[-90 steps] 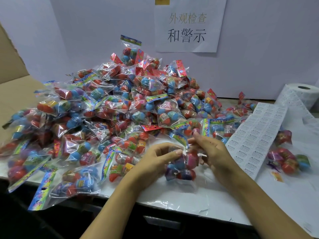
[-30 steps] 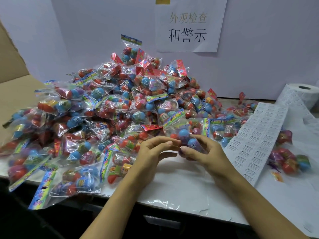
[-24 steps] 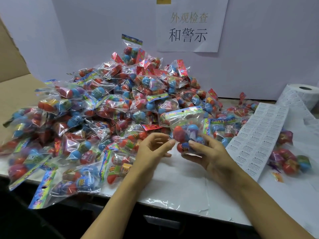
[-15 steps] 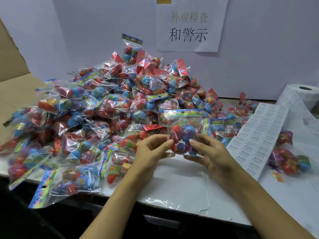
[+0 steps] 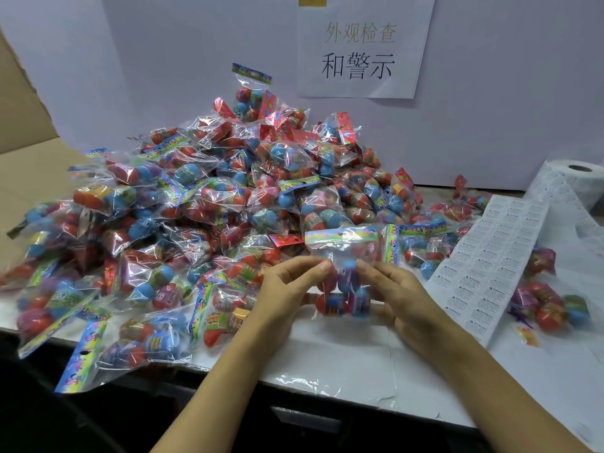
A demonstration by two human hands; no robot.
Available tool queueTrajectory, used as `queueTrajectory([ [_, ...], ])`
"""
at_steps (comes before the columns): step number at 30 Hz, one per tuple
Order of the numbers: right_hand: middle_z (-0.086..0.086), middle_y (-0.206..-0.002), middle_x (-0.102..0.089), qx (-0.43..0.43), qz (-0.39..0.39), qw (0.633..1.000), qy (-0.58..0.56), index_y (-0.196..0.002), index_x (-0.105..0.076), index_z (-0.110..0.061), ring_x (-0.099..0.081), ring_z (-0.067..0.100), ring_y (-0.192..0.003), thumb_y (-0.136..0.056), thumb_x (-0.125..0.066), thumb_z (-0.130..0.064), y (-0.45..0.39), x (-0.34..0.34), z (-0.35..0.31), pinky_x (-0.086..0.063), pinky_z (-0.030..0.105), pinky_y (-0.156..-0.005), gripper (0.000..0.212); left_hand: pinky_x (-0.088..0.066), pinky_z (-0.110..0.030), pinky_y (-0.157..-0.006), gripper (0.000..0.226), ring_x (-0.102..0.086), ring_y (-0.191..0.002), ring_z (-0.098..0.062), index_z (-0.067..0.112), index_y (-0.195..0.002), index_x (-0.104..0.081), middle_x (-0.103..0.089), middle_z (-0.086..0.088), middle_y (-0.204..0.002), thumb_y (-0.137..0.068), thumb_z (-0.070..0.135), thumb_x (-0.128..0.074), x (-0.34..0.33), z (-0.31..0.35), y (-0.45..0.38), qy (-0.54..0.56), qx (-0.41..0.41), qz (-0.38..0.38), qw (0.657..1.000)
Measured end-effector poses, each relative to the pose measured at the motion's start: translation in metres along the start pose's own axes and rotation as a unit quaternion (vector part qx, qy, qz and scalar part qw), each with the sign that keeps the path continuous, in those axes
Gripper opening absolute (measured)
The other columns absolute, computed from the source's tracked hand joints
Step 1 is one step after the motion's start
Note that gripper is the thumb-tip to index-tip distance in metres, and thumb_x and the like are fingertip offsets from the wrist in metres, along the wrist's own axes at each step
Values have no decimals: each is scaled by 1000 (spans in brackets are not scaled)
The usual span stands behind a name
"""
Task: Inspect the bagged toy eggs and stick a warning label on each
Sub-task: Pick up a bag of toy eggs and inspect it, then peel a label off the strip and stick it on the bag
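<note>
I hold one clear bag of toy eggs (image 5: pixel 345 282) upright above the white table (image 5: pixel 343 364), its colourful header card on top. My left hand (image 5: pixel 287 295) pinches the bag's left side and my right hand (image 5: pixel 397 297) grips its right side. Behind it rises a large pile of bagged eggs (image 5: pixel 209 204). A sheet of small warning labels (image 5: pixel 490 266) lies to the right, running from a label roll (image 5: pixel 575 181). Two bags (image 5: pixel 552 305) lie beyond the sheet.
A paper sign (image 5: pixel 362 47) with printed characters hangs on the pale wall behind the pile. Brown cardboard (image 5: pixel 23 132) stands at the far left. The table's front edge drops to a dark area below my forearms.
An earlier bag left my hands; I drew another from the pile. Over the last second it turned upright and came down a little toward me.
</note>
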State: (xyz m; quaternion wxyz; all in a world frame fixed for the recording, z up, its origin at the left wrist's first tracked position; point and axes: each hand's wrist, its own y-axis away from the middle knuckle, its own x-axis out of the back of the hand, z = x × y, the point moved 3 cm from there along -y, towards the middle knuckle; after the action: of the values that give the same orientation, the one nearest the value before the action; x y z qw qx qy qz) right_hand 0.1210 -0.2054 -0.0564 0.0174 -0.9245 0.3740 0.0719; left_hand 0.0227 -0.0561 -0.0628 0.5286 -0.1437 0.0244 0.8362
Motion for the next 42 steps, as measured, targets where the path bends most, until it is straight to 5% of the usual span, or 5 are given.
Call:
queueTrajectory([
  [11, 11, -97, -78, 17, 24, 999, 43, -95, -79, -13, -76, 22, -90, -66, -80, -50, 0, 2, 1, -61, 35, -68, 47, -55, -26, -55, 7, -67, -73, -17, 9, -91, -78, -72, -9, -78, -91, 14, -73, 1, -5, -1, -26, -2, 18, 999],
  [17, 1, -98, -78, 77, 121, 990, -6, -100, -76, -15, -75, 12, -93, -66, -78, -55, -4, 14, -5, -61, 28, -75, 52, -48, -16, -98, 69, -58, -124, 1, 47, -143, -42, -56, 19, -141, -84, 40, -77, 3, 1, 2, -166, -103, 79, 977],
  [24, 1, -80, -63, 178, 286, 939, -69, -82, -68, -12, -65, 4, -80, -77, -68, -57, -2, 31, -12, -59, 23, -71, 46, -55, -39, -93, 22, -64, -112, -22, 2, -107, -71, -67, -13, -120, -89, 13, -72, -34, 10, 16, -395, -471, 22, 788],
  [35, -7, -70, -70, 172, 403, 894, -87, -74, -70, -19, -69, 13, -77, -84, -58, -67, -3, 53, -10, -53, 30, -70, 50, -35, -44, -93, 63, -40, -115, -32, -1, -118, -60, -47, -15, -135, -103, 54, -34, -109, -42, -3, -747, -188, -127, 625],
  [42, 3, -80, -71, 195, 411, 877, -155, -80, -68, -12, -70, 10, -77, -94, -49, -64, 2, 59, -16, -53, 23, -65, 57, -33, -32, -102, 44, -38, -117, -24, 9, -126, -67, -54, -3, -133, -97, 43, -61, -105, -44, -6, -612, -166, -140, 761],
])
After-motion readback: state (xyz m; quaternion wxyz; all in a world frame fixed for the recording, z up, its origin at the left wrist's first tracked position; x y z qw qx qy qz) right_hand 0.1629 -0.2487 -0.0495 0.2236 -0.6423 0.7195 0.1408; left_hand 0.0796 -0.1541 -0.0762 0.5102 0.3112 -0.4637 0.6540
